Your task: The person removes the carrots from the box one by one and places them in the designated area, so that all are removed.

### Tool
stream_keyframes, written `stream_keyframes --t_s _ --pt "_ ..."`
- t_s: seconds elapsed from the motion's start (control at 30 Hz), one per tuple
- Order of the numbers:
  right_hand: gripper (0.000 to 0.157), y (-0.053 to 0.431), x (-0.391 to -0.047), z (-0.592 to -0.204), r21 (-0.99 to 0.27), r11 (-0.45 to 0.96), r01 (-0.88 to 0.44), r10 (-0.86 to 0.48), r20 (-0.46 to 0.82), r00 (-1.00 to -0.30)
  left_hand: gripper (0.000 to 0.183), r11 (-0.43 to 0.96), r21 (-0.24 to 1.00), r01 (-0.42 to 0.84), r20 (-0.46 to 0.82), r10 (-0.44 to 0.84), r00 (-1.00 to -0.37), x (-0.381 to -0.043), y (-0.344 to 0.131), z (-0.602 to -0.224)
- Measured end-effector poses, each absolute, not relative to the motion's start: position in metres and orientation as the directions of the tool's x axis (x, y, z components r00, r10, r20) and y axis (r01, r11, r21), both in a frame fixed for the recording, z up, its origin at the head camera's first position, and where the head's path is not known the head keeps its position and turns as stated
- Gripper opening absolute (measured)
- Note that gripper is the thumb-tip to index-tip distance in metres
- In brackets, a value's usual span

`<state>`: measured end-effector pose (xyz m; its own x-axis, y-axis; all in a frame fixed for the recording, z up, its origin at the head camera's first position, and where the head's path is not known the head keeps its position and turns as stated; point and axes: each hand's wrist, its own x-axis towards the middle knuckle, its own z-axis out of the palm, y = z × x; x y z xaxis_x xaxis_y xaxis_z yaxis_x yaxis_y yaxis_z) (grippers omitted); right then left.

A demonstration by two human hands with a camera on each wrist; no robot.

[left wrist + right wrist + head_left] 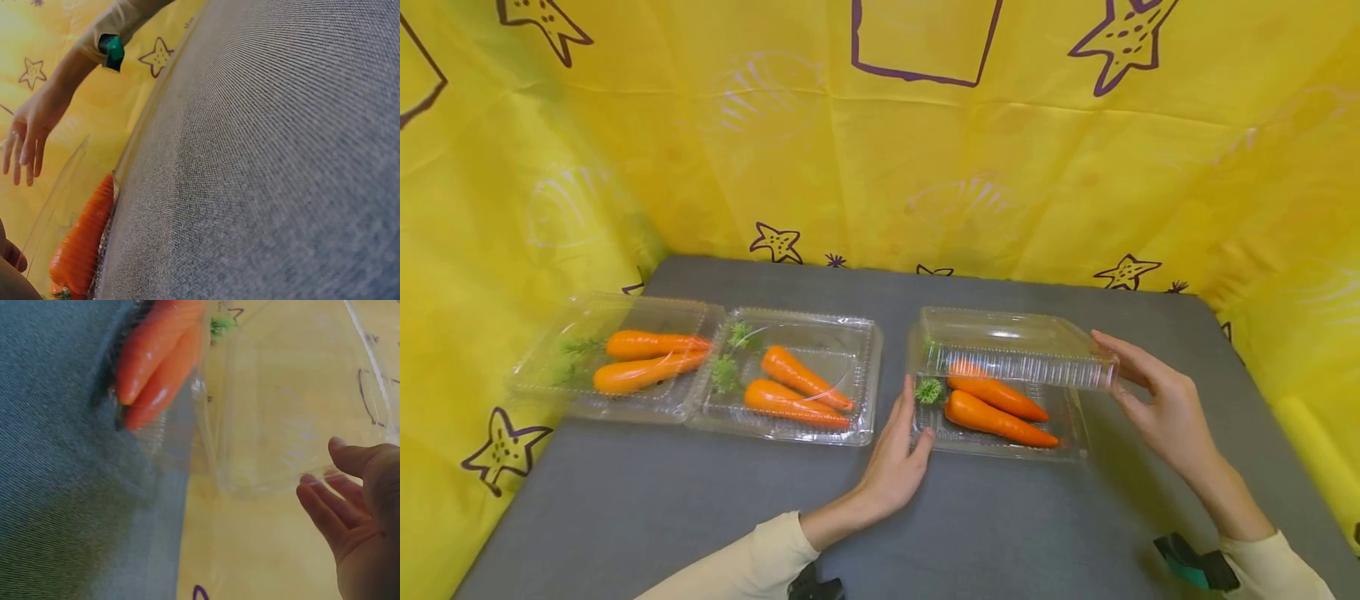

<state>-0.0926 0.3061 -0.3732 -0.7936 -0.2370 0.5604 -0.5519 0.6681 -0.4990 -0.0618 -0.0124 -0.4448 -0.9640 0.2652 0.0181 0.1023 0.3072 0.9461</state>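
Observation:
A clear plastic clamshell container (1075, 450) lies on the table with two orange carrots (1000, 419) with green tops inside. Its clear lid (1015, 327) stands tilted above the base, partly over the carrots. My left hand (891, 467) rests against the container's left side, fingers straight, thumb near the front edge. At the lid's raised right edge is my right hand (1172, 408), fingers extended; in the right wrist view its fingertips (307, 480) are at the lid's rim. The left wrist view shows a carrot (84, 234) in the base and only part of the left hand.
Two more clear containers stand side by side to the left, the middle one (865, 417) and the far left one (625, 408), each with two carrots. Yellow patterned cloth (887, 167) surrounds the grey table (1000, 533) at the back and sides.

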Motion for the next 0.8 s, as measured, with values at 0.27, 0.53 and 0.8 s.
stream_keyframes --t_s 0.27,0.53,0.8 --pt "0.068 0.307 -0.103 -0.371 -0.49 0.678 -0.547 -0.218 0.576 -0.787 0.075 0.306 0.947 0.097 0.011 0.273 -0.962 -0.06 -0.014 -0.445" --pt "0.06 0.306 -0.119 -0.368 -0.498 0.681 -0.537 -0.185 0.592 -0.785 0.075 0.311 0.947 0.084 -0.004 0.273 -0.962 -0.058 -0.014 -0.444" --pt "0.054 0.303 -0.132 -0.361 -0.577 0.647 -0.499 -0.127 0.563 -0.817 0.074 0.293 0.952 0.089 0.004 0.28 -0.96 -0.056 -0.015 -0.443"
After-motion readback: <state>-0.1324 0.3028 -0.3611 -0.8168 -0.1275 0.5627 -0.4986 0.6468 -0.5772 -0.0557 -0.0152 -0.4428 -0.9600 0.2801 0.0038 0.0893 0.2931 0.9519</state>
